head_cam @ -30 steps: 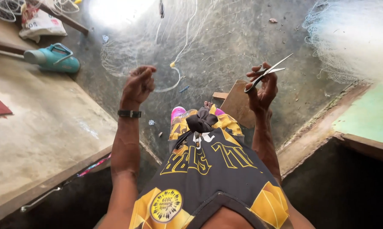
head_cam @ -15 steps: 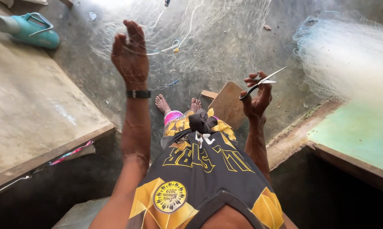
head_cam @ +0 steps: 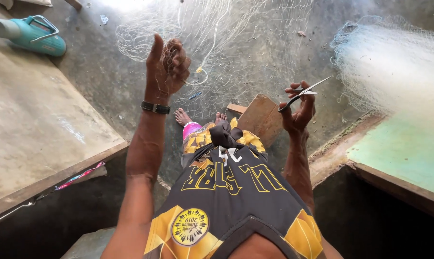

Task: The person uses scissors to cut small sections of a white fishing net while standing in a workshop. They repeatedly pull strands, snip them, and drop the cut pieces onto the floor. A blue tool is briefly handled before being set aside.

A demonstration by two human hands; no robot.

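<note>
Left hand (head_cam: 166, 67) is up high with the fingers curled around a bunch of fine fishing net (head_cam: 236, 43), thumb sticking up. The rest of that net spreads over the concrete floor (head_cam: 106, 81) ahead. Right hand (head_cam: 299, 108) is closed on a small pair of scissors (head_cam: 303, 91); blades look shut, but it's hard to tell from here. There's open floor between the raised slab (head_cam: 39, 124) on the left and the green ledge (head_cam: 404, 153) on the right. Compared with half a second ago, the left hand sits a bit lower and more clenched.

net-mending workspace | fishing net (head_cam: 255, 43) spread on concrete floor (head_cam: 106, 96) | piled net (head_cam: 394, 62)
</note>
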